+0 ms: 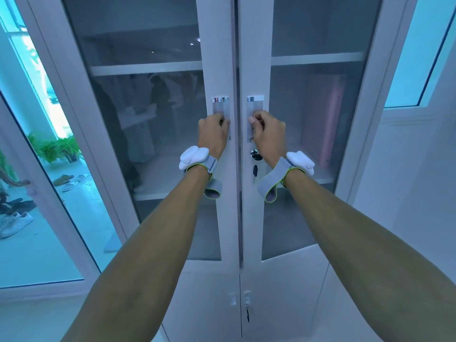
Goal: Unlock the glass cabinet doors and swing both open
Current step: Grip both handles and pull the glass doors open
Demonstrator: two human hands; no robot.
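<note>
A tall white cabinet fills the view, with a left glass door (148,124) and a right glass door (313,134) meeting at the centre. Both look closed or nearly so, with a dark narrow gap between them. My left hand (212,134) is curled on the left door's recessed metal handle (220,107). My right hand (267,135) grips the right door's handle (254,104) the same way. Just below my right hand sits the round lock (255,154) with a dark key (255,171) hanging from it.
Shelves and a pink folder (325,119) show behind the glass. Two solid lower doors (212,299) with their own small lock sit underneath. A glazed door stands at the left, with shoes (14,224) and plants (56,148) beyond it. A white wall is at the right.
</note>
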